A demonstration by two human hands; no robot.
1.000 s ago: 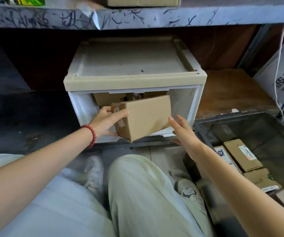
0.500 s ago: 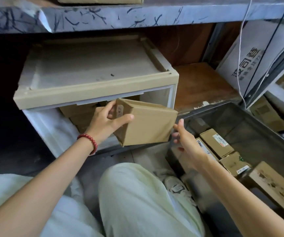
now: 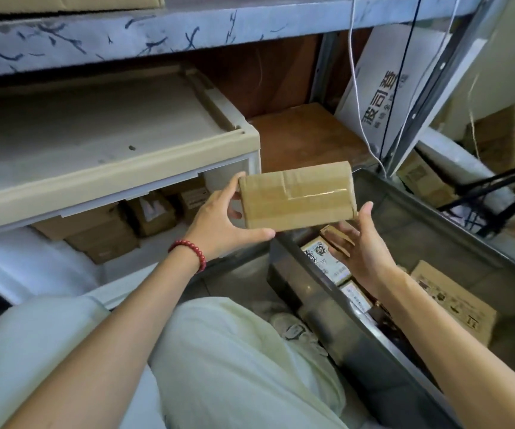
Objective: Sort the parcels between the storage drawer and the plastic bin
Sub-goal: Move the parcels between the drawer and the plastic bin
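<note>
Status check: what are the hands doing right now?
Left hand grips taped parcel. Right hand open under its end. Plastic bin just below, nothing blocking.

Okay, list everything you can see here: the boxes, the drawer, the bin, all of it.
held parcel: one, brown, taped, centre
storage drawer: one, beige and white, left
parcels in drawer: several, brown
plastic bin: one, grey, right
parcels in bin: several, brown, some white-labelled
shelf: one, blue-grey, top
printed white box: one, back right
bracelet: one, red, left wrist
left hand: one, grips parcel's left end
right hand: one, open, touching parcel's lower right corner
</note>
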